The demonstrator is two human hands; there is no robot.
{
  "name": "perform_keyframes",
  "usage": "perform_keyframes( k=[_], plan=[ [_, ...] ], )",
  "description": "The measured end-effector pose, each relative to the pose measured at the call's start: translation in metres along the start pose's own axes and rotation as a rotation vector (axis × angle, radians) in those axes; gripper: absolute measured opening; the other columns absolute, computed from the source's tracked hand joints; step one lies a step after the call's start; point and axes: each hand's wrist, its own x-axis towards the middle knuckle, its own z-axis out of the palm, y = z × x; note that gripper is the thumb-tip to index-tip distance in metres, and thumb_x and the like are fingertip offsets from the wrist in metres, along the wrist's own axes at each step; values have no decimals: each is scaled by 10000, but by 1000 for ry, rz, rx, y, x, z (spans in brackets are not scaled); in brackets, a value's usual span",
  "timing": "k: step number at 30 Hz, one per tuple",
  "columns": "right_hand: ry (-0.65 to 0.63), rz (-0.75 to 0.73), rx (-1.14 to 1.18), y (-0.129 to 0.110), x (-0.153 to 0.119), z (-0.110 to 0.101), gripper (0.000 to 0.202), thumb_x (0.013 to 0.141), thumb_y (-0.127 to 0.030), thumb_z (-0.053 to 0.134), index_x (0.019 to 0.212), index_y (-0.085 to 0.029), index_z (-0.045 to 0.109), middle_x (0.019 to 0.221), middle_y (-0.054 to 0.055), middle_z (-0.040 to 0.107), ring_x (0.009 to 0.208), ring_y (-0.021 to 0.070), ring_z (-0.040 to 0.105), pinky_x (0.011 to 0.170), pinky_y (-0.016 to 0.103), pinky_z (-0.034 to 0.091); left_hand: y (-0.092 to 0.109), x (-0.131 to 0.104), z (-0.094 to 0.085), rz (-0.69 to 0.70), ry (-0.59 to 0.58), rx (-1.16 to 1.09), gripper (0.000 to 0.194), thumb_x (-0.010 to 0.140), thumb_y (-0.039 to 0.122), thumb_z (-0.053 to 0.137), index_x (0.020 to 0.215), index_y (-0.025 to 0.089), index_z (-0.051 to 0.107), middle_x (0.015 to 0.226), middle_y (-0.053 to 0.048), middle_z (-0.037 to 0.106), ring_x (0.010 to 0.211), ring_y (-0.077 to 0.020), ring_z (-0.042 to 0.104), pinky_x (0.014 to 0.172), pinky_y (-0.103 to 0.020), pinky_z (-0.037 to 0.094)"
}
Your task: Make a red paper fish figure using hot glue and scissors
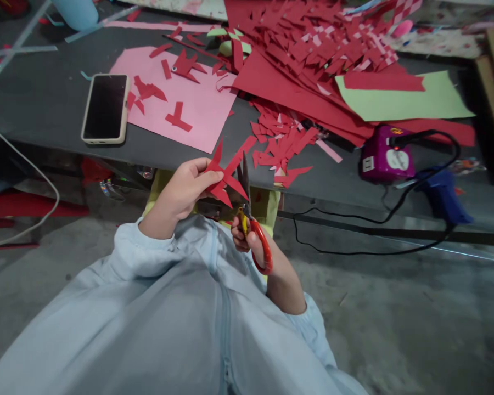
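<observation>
Presently, left grip [186,189] pinches one red cutout [229,180], right grip [253,241] clasps one pair of scissors [267,251]

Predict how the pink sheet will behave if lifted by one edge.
Likely floppy: the pink sheet looks thin and lies flat. Probably light for its size, since it's broad but looks like plain paper. The red scraps on top look loose, so they may slide off if it tilts.

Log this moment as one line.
left hand: holding red paper cutout | right hand: holding scissors, blades slightly apart | phone: on table
</observation>
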Motion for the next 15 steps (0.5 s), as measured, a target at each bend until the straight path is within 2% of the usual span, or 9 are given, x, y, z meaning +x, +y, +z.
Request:
perform_keyframes(
  k=[4,11,15],
  plan=[
    [-62,2,58,-3,0,3,465,901,-689,552,1071,-256,541,817,-17,428,620,112,349,512,253,320,-6,-5,3,16,-36,27,146,651,202,725,754,156,632,680,42,656,579,-78,604,577,-200,510],
    [-44,5,111,1,0,7,406,957,-653,492,1035,-254,509,804,-27,397,601,102,318,507,255,322,-13,-10,3,68,-58,127,186,678,258,728,803,154,639,737,29,652,614,-86,599,590,-214,483],
    [-42,6,128,-1,0,7,410,948,-659,506,1033,-258,508,805,-27,383,605,105,324,505,263,319,-14,-10,3,80,-52,141,205,674,282,738,804,153,646,734,23,651,630,-98,606,593,-222,478]
  ],
)
